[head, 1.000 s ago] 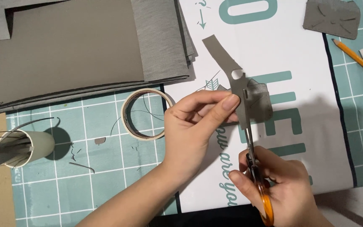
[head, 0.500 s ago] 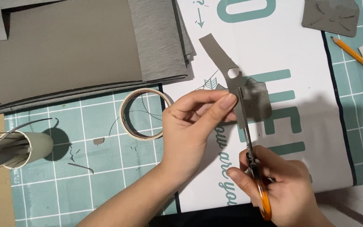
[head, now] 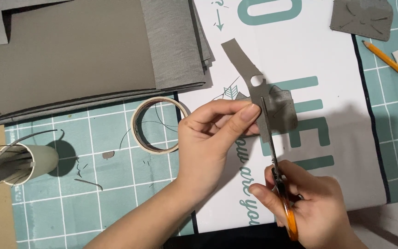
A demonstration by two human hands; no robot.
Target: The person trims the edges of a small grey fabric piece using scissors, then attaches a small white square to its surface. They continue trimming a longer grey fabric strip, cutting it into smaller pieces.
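Head view. Our left hand [head: 210,138] pinches a grey cutout [head: 266,103] at twelve o'clock of our right hand [head: 312,207], whose fingers grip orange-handled scissors [head: 279,180], blades nearly closed on the piece. We judge a slack pinch could skew the cut. A white poster [head: 346,129] with teal lettering lies beneath; a tape roll [head: 157,125] sits at nine o'clock.

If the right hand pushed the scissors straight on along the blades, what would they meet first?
The grey cutout pinched by the left hand: the scissors in the right hand point up into it, apparently already at its lower edge.
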